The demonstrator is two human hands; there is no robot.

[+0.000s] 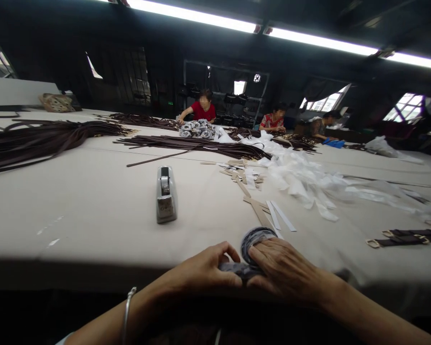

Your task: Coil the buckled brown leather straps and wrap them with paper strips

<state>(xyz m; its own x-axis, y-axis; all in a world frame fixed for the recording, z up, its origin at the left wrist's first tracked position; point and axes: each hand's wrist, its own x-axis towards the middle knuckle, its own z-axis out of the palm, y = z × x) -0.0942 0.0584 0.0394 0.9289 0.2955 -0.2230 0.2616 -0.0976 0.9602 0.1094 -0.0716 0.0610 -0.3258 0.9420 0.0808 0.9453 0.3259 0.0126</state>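
Where the two forearms meet at the near edge of the table [111, 201], the left hand [215, 268], a silvery bracelet [127, 314] at its wrist, has its thumb and fingers closed about a grey band [239, 269]. The right hand [289, 268] is clamped on a dark coil with greyish wrapping [253, 237], its fingers over the face of the coil and its thumb low beside the band; the coil lies between the hands, just above the band, and is partly hidden by the right fingers. Just beyond the coil lie white strips [283, 216] and brown strips [257, 211], loosely crossed. To the right rest dark straps with gold-coloured buckles [405, 239]; to the left of the strips stands a tape dispenser [167, 206]. Farther off, a heap of translucent white film [298, 177] spreads beside a long bundle of dark straps [197, 145], with a larger bundle [50, 139] at far left. Behind these, greyish coils [197, 128] are piled before a person in red [204, 113]. Two co-workers [273, 121] sit farther right, one near a blue item [334, 143]. Bright windows [405, 109] pierce the dark background, beneath overhead tube lamps [194, 15].
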